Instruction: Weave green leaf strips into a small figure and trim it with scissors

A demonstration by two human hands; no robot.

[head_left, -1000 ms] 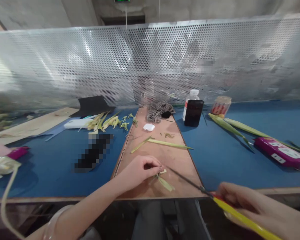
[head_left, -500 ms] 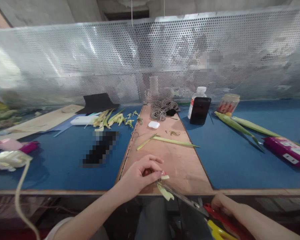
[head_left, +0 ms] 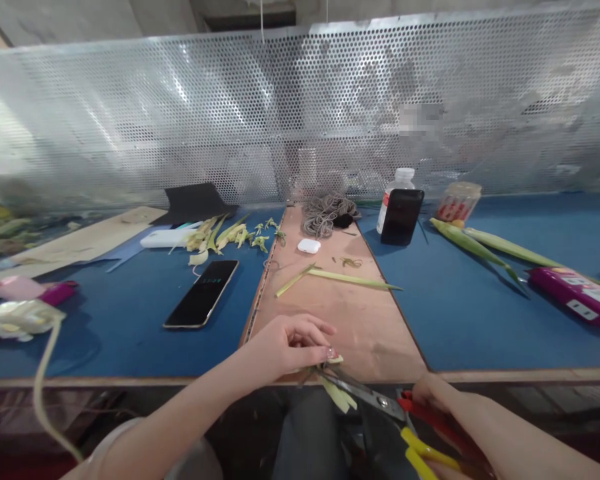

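My left hand [head_left: 300, 343] rests at the table's front edge, thumb and fingers pinched on a small pale-green leaf piece [head_left: 339, 395]. Part of the piece sticks out past the fingertips, and a longer part hangs below. In my right hand [head_left: 443, 400], at the lower right, is a pair of scissors [head_left: 383, 401] with red and yellow handles. Their metal blades point left and meet the leaf piece just below my left fingertips. My fingers hide the blade tips, so how far the blades are apart there is unclear.
On the wooden strip lie cut leaf strips [head_left: 350, 278], a white earbud case [head_left: 309, 246] and grey cord [head_left: 325, 217]. A phone [head_left: 203, 293] lies left; another phone [head_left: 403, 217] leans on a bottle [head_left: 404, 177]. Right are long leaves [head_left: 475, 250] and a purple packet [head_left: 577, 293].
My left hand has shifted slightly right with the leaf piece. The scissors and my right hand have moved a little left and up, the blades still at the piece.
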